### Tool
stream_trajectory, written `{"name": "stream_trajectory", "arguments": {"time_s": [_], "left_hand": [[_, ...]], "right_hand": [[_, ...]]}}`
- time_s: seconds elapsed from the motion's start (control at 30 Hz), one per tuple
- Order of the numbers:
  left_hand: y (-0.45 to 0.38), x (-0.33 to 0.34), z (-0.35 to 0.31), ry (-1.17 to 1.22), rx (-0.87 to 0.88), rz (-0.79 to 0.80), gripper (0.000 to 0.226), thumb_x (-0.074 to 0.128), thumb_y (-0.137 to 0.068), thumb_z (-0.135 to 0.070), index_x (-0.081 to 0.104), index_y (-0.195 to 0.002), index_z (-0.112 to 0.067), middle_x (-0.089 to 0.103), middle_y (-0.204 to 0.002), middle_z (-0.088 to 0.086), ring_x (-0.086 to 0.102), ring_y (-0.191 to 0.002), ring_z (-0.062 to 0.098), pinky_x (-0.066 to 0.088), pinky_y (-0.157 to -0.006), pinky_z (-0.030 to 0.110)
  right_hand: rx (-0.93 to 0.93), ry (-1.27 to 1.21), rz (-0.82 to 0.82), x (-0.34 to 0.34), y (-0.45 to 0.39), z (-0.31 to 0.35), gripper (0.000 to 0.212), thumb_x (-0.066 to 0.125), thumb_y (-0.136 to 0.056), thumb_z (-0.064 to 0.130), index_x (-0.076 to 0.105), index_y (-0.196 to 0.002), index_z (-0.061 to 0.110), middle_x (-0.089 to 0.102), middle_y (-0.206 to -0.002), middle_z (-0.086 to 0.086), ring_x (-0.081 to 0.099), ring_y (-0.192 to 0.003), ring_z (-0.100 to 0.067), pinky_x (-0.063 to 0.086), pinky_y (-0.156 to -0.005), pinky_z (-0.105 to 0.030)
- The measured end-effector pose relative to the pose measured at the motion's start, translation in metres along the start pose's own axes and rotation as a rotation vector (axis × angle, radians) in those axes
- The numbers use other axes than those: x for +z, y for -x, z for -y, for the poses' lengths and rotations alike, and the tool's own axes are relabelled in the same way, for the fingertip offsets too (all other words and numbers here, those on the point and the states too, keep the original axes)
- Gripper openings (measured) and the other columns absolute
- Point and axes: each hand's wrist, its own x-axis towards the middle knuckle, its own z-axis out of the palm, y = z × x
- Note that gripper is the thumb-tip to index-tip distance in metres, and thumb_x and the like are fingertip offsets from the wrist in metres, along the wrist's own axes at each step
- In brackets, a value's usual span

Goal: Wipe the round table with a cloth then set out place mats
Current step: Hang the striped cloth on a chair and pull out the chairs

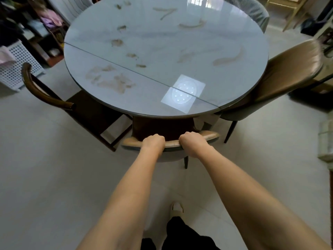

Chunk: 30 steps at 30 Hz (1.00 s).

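**Both hands on the chair, table not yet wiped**

Your left hand [154, 142] and right hand [191, 141] both curl over the chair back [172, 144], gripping it. Pull carelessly and its legs could catch the table base. Ahead, the round table [162, 56] is glossy, with brown smears across it; no cloth or mats show.

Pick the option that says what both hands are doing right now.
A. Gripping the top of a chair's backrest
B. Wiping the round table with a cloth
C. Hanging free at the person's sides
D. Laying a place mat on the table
A: the left hand and right hand curl over the backrest of the chair at the stained round table.
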Motion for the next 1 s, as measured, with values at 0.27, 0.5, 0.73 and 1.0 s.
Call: {"name": "stream_trajectory", "arguments": {"time_s": [0.27,0.5,0.73,1.0], "left_hand": [[-0.005,-0.005,-0.001,0.012,-0.009,-0.008,0.025,0.055,-0.09,-0.002,0.06,-0.114,-0.008,0.061,-0.108,0.011,0.061,-0.098,0.029,0.047,-0.076,0.034],[-0.001,-0.006,0.005,0.02,0.006,0.005,0.027,0.054,-0.088,0.002,0.06,-0.114,-0.007,0.06,-0.11,0.012,0.06,-0.1,0.03,0.045,-0.075,0.034],[0.003,-0.005,0.024,-0.012,0.033,0.064,0.025,0.053,-0.09,-0.001,0.062,-0.112,-0.008,0.06,-0.106,0.012,0.06,-0.096,0.03,0.045,-0.073,0.033],[-0.007,-0.007,0.04,-0.015,0.007,-0.002,0.027,0.054,-0.089,0.0,0.061,-0.114,-0.008,0.06,-0.108,0.012,0.06,-0.098,0.029,0.046,-0.076,0.034]], "right_hand": [[0.004,0.017,0.018,-0.009,-0.004,-0.005,0.021,0.05,-0.087,0.002,0.063,-0.103,0.01,0.063,-0.097,-0.009,0.059,-0.083,-0.029,0.041,-0.067,-0.033],[-0.001,-0.004,0.028,-0.013,-0.004,0.004,0.02,0.055,-0.086,0.002,0.065,-0.102,0.009,0.061,-0.089,-0.009,0.059,-0.081,-0.027,0.049,-0.072,-0.035],[-0.002,-0.032,0.019,-0.006,-0.003,0.024,0.019,0.057,-0.088,0.002,0.066,-0.105,0.008,0.054,-0.082,-0.005,0.063,-0.086,-0.026,0.055,-0.08,-0.036],[-0.012,-0.061,-0.018,-0.012,-0.017,0.031,0.019,0.056,-0.091,0.004,0.066,-0.106,0.008,0.053,-0.081,-0.005,0.058,-0.077,-0.022,0.056,-0.078,-0.037]]}}
